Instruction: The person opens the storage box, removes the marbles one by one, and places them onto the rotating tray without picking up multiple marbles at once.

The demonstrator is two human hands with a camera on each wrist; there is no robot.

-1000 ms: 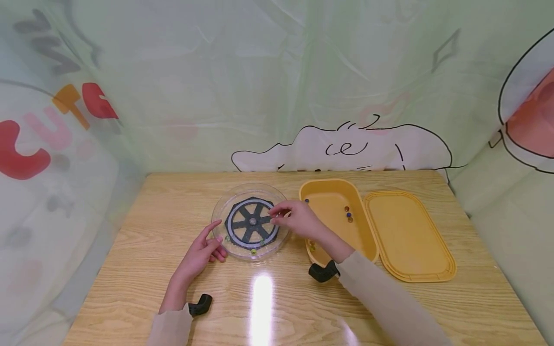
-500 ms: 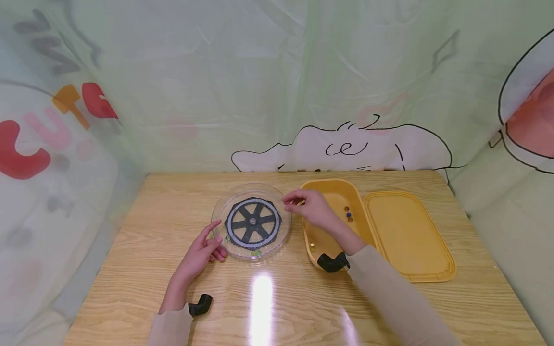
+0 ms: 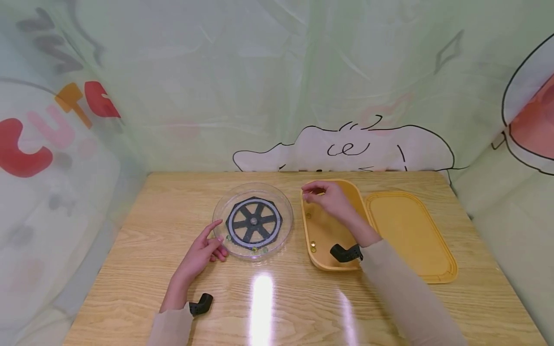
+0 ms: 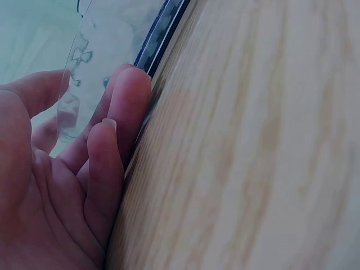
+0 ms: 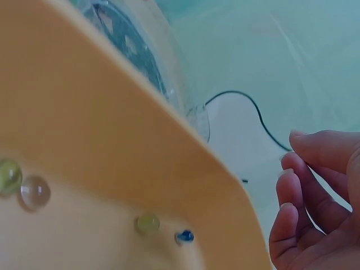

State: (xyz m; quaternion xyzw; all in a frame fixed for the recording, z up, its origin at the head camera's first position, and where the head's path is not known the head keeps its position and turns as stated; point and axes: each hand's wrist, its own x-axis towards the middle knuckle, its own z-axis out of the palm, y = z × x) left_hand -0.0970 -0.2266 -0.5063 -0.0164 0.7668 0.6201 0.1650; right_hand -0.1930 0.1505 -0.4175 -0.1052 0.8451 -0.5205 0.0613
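A clear round dish (image 3: 287, 206) lies on the table with a dark six-spoked wheel shape (image 3: 239, 224) in its middle. Around that shape, near the front wall, sit glassy marbles (image 3: 254, 249). My left hand (image 3: 198, 257) grips the dish's front-left rim; the left wrist view shows fingers (image 4: 129, 104) on either side of the transparent wall. Over the back-left corner of the yellow bin (image 3: 306, 230), my right hand (image 3: 335, 202) hovers with bent fingers and nothing visible between them. Inside the bin are a greenish marble (image 5: 148, 223), a blue marble (image 5: 184, 236) and a few others.
To the bin's right lies a flat yellow lid (image 3: 409, 230), partly behind my right sleeve (image 3: 402, 288). Light shines off the wooden table (image 3: 216, 317) in front of the dish. A printed curtain (image 3: 207, 96) stands behind.
My right hand has moved right, from above the dish to above the bin. Marbles along the dish's front wall have rolled a little. The left hand has stayed at the rim.
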